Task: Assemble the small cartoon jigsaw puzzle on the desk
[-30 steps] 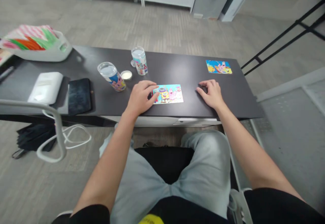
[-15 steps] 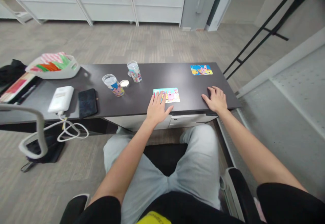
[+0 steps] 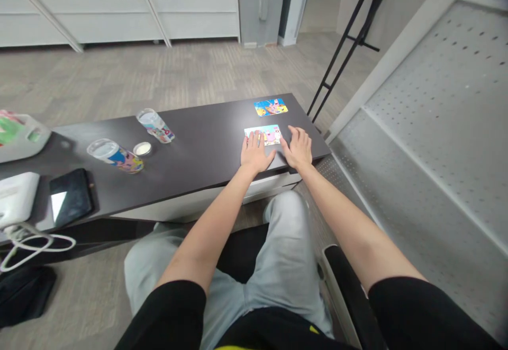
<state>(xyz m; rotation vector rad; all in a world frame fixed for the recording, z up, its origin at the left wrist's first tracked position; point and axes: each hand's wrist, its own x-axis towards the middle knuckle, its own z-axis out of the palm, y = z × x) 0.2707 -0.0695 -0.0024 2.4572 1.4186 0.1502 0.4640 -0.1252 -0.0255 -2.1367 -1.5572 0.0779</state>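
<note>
Since the earlier frame, the thin rectangular card with a pale-blue ground and pink cartoon figures [image 3: 272, 136] has shifted right along the dark grey worktop [image 3: 206, 143], and now lies just in front of the bright-blue cartoon card [image 3: 271, 107], near the right end. The left hand [image 3: 254, 156] has gone with it, its fingers slightly spread and laid over the card's left part, thumb held apart and pinching nothing. The right hand [image 3: 298, 151] is by the card's right edge, fingers loosely together and thumb apart; whether the thumb touches the edge, I cannot tell. The card looks light, fairly stiff and probably slippery, hard to pick up while flat. Flat fingertips should slide it; its side edges seem the best hold.
</note>
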